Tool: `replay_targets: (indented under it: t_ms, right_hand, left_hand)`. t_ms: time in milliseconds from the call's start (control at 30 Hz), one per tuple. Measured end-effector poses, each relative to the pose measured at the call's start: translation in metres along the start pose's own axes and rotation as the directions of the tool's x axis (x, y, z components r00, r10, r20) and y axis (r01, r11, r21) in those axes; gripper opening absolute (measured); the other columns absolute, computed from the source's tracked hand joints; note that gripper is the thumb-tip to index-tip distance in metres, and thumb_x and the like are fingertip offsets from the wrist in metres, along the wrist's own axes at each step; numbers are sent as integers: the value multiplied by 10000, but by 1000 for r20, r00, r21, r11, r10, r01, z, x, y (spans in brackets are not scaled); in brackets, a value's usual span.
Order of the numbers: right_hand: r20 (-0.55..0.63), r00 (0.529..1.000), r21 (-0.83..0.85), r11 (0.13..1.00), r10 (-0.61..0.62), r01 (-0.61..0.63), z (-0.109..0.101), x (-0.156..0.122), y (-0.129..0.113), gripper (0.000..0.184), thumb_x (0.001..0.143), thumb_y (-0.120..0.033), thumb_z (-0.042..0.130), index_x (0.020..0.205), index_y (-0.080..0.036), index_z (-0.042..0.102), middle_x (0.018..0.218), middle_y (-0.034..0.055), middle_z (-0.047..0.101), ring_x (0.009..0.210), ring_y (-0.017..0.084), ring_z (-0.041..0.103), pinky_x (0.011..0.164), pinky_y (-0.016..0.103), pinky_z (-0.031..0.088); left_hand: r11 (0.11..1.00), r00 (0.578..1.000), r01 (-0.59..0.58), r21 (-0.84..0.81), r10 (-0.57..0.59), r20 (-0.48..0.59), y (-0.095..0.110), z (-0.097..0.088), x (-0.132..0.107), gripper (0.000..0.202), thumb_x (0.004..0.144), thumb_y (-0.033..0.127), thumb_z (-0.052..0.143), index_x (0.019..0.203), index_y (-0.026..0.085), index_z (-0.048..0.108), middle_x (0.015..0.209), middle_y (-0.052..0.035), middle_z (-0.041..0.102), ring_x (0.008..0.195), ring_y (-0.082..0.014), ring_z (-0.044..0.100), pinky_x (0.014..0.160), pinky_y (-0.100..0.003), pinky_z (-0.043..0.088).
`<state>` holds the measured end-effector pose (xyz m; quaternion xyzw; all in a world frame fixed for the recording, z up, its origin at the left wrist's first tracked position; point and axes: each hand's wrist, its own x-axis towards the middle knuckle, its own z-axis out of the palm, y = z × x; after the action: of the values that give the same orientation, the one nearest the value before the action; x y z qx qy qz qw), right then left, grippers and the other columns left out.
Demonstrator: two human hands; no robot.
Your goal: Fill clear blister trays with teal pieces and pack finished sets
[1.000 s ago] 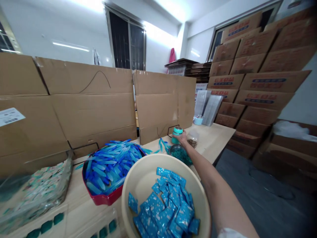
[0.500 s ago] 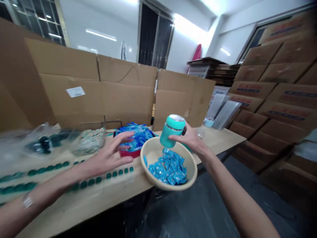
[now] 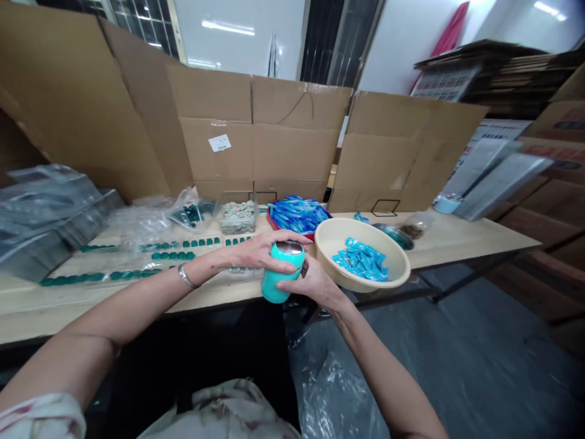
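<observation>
A small turquoise insulated cup [image 3: 275, 288] with a shiny, silvery top is held between my two hands in front of the table edge, slightly tilted. My left hand [image 3: 261, 249] is closed round its upper part, thumb at the front and fingers over the far side. Around the lower body wraps my right hand [image 3: 317, 283], its thumb across the front. Just right of the cup stands a cream basin [image 3: 400, 277] holding several blue packets [image 3: 361, 261]. Behind, a red tray [image 3: 311, 236] is heaped with blue slim packets [image 3: 297, 213].
Rows of dark green pieces [image 3: 173, 255] lie across the table's left half. Behind them stand a clear box of pale pieces [image 3: 237, 227] and plastic bags [image 3: 141, 225]. A metal bowl [image 3: 397, 235] sits behind the basin. Cardboard panels [image 3: 292, 143] wall the table's back.
My right hand has brought the cup from above the basin leftward and down, towards my body. My left hand, empty and spread before, has taken hold of the cup's top. The view has turned.
</observation>
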<state>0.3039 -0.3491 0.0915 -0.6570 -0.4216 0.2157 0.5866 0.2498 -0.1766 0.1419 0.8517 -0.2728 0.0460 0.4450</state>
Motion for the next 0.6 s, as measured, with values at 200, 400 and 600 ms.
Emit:
replay_targets:
  t_ms: [200, 400, 600]
  right_hand:
    - [-23, 999, 109, 993, -34, 36, 33, 12, 16, 813, 586, -288, 761, 1303, -214, 386, 1251, 76, 510, 1127, 246, 500, 926, 378, 435]
    - [-35, 999, 74, 996, -38, 40, 42, 26, 35, 885, 506, -297, 810, 1279, -211, 387, 1231, 76, 522, 1115, 242, 505, 917, 363, 436]
    - [88, 996, 9, 1000, -3, 2, 41, 30, 37, 768, 511, -283, 808, 1195, -180, 473, 1143, 71, 581, 1033, 231, 554, 895, 369, 447]
  left_hand:
    - [995, 980, 82, -50, -90, -176, -10, 2, -28, 622, 706, 356, 657, 1280, 214, 463, 1190, -78, 578, 1066, -213, 546, 912, -335, 428]
    - [981, 939, 47, -189, -108, -326, -35, 9, -40, 748, 665, 448, 685, 1312, 198, 405, 1255, -129, 519, 1113, -238, 513, 938, -371, 410]
    - [983, 957, -88, -163, 37, -289, -48, -10, -46, 732, 790, 661, 346, 1378, 227, 297, 1352, -157, 399, 1204, -256, 425, 991, -422, 344]
